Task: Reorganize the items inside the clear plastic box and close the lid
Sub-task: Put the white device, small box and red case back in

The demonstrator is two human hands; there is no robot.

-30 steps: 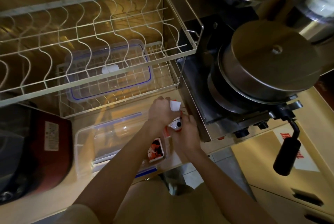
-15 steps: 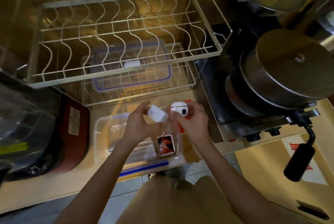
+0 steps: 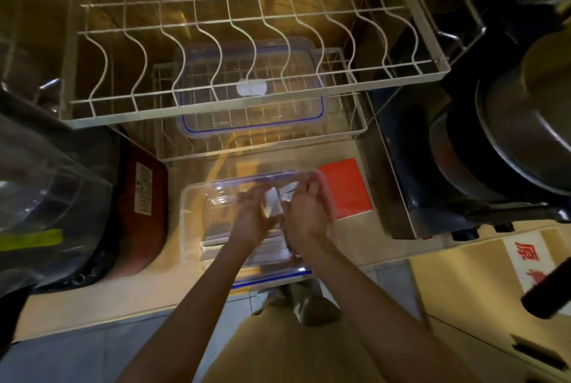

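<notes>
Together, both hands work over the clear plastic box [image 3: 197, 222]: left hand [image 3: 253, 212] pinches a small white packet [image 3: 273, 201]; right hand [image 3: 309, 212] curls, grip unclear.

Sign [image 3: 529, 259], near right on the pale cabinet front: large red Chinese characters on white; the top one reads 原, the one below is cut off by a dark handle.
Label [image 3: 143, 188], left, on the dark red appliance: white, printed in small lines, too small to read.
</notes>
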